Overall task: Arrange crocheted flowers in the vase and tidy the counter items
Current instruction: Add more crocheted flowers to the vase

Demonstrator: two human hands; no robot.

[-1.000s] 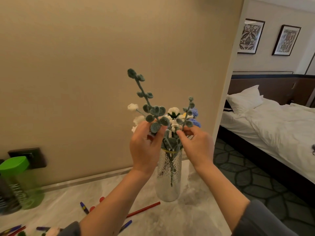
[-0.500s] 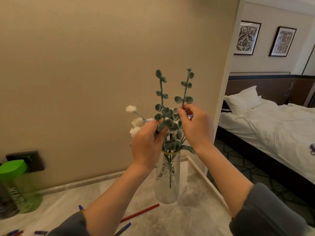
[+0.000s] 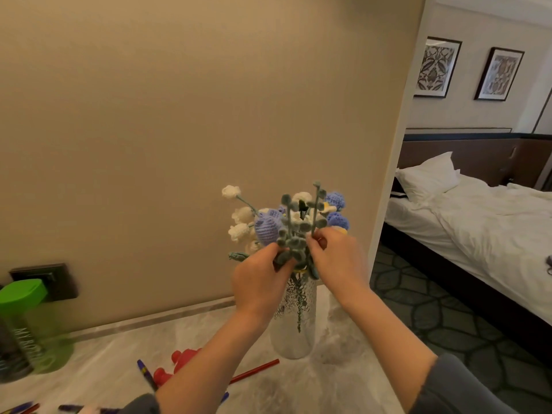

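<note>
I count one clear textured glass vase (image 3: 294, 324) and two grey-green crocheted leaf sprigs (image 3: 294, 234): left hand (image 3: 260, 282) and right hand (image 3: 336, 261) each grip one sprig.

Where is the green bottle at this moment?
The green bottle stands at the far left of the head view, on the counter against the wall, in front of the dark socket.
</note>
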